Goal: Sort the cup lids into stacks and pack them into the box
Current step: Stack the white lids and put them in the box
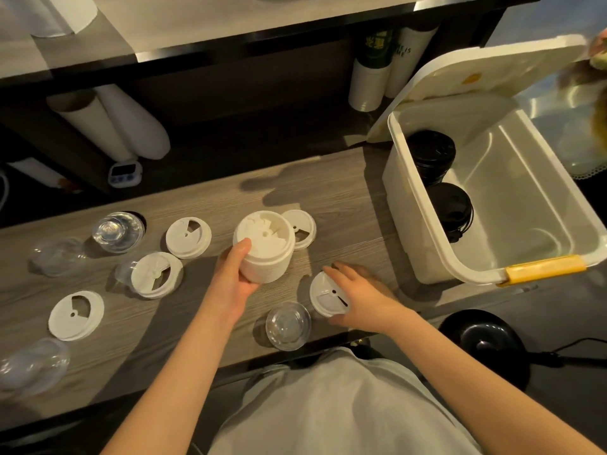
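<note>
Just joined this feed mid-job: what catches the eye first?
A tall stack of white plastic cup lids, gripped by the left hand, dominates the centre. The right hand touches a single white lid beside it, and two stacks of black lids stand inside the open white box at right.

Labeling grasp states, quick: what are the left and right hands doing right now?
Left hand: closed, holding the stack of white lids.
Right hand: open, straight fingers resting on a single white lid.
</note>
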Tool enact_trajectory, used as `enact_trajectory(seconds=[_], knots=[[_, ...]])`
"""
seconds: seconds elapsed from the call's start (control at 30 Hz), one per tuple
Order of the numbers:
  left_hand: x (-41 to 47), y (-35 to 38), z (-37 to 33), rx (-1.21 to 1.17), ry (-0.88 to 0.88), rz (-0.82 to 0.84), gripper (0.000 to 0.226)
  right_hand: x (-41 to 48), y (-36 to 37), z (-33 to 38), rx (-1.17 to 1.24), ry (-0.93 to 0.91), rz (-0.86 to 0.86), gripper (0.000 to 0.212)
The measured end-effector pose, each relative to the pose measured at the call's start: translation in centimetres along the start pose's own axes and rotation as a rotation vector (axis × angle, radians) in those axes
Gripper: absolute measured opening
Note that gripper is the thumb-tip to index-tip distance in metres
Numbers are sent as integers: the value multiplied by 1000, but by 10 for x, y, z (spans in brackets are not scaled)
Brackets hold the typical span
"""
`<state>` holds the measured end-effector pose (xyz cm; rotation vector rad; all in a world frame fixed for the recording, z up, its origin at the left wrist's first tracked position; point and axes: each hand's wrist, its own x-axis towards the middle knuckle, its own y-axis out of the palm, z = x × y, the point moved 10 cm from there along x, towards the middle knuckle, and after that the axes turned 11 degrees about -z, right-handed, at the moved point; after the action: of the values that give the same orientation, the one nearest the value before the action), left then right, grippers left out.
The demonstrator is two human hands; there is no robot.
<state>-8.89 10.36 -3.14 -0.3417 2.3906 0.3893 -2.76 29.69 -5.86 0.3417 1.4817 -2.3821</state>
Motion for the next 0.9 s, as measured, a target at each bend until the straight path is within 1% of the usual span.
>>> enact_trajectory(seconds=[0.07, 0.13, 0.2, 0.37, 0.47, 0.6, 0.7, 0.77, 0.83, 0.9], knots=[[1, -2, 3, 18, 5, 7, 61, -2, 7, -1, -64, 2, 30, 93], [0, -4, 6, 30, 4, 13, 70, 0, 8, 0, -104, -8, 4, 89], [0, -5, 11, 25, -5, 15, 73, 3, 7, 1, -118, -18, -37, 87], [-1, -6, 15, 27, -20, 17, 76, 11, -1, 1, -102, -19, -70, 86], [-1, -6, 15, 33, -14, 11, 75, 13, -18, -3, -4, 26, -126, 87], [-1, -4, 16, 54, -4, 10, 77, 9, -66, 1, 321, 54, -315, 84], [-2, -1, 20, 76, -12, 17, 82, 3, -102, 20, 530, -25, -398, 83], [-5, 3, 22, 117, -12, 25, 82, 2, -115, 38, 592, -99, -406, 82], [-7, 7, 23, 157, -2, 35, 79, 6, -118, 53, 591, -159, -388, 83], [-11, 16, 22, 153, -1, 73, 71, 10, -115, 64, 566, -189, -349, 86]])
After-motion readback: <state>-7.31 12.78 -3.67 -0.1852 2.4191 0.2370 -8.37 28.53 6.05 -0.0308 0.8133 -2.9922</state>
